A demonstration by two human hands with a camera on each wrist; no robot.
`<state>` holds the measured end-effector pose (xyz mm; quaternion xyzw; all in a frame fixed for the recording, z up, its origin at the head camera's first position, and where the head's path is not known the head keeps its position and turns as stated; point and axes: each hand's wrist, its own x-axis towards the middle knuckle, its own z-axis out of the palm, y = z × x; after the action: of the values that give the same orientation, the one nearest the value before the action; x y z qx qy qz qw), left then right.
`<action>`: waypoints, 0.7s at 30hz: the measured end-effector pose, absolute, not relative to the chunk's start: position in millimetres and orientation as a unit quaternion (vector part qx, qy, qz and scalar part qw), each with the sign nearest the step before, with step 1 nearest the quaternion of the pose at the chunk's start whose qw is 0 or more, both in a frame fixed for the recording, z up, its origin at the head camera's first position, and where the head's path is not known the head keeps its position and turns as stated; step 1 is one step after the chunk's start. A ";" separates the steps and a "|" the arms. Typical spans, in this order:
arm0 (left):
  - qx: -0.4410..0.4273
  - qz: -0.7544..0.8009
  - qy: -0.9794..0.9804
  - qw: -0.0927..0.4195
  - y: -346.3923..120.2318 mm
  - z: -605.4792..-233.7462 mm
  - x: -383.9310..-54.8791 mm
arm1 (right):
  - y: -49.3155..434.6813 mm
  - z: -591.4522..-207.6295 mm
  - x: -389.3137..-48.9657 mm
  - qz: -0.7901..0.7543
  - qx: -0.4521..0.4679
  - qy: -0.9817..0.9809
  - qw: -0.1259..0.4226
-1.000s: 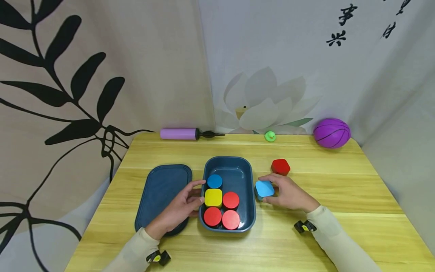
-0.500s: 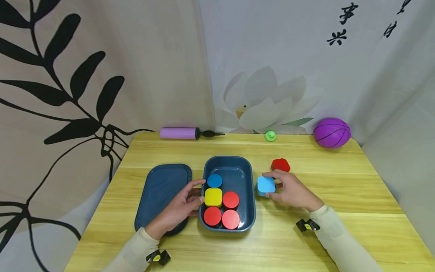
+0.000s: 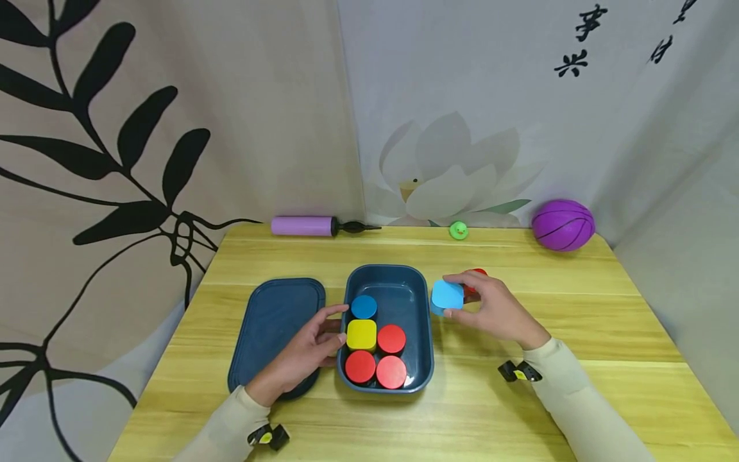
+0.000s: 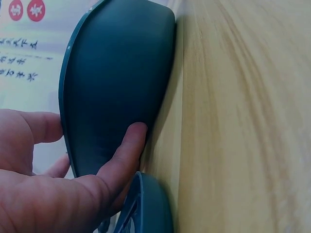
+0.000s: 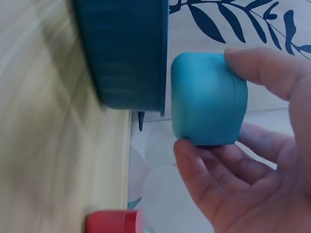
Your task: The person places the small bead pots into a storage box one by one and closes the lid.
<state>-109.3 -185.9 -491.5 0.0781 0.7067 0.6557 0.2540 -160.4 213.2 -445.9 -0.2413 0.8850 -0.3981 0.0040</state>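
Observation:
My right hand pinches a light-blue rounded-square box between thumb and fingers. In the right wrist view the small box shows a lid seam, held above the table beside the tray's outer wall. My left hand rests against the left side of the dark-blue tray, its fingers touching the outer wall. Inside the tray sit a round blue box, a yellow square one and several round red ones. A red box stands partly hidden behind my right hand.
A dark-blue lid lies left of the tray, partly under my left hand. Along the table's back edge are a purple hand pump, a green toy duck and a purple ball. A patterned curtain hangs behind.
My right hand has lifted the light-blue box and carried it away from me, up toward the tray's right rim. It now partly covers the red box. My left hand has stayed put.

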 end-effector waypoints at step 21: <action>0.073 0.659 0.703 0.257 -184.9 -492.3 -110.1 | 148.0 -446.0 -181.3 -0.410 -0.270 0.871 0.031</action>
<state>-110.1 -184.9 -492.3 0.0729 0.7031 0.6590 0.2571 -181.3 148.0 -446.0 -0.2704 0.8707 -0.4097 0.0306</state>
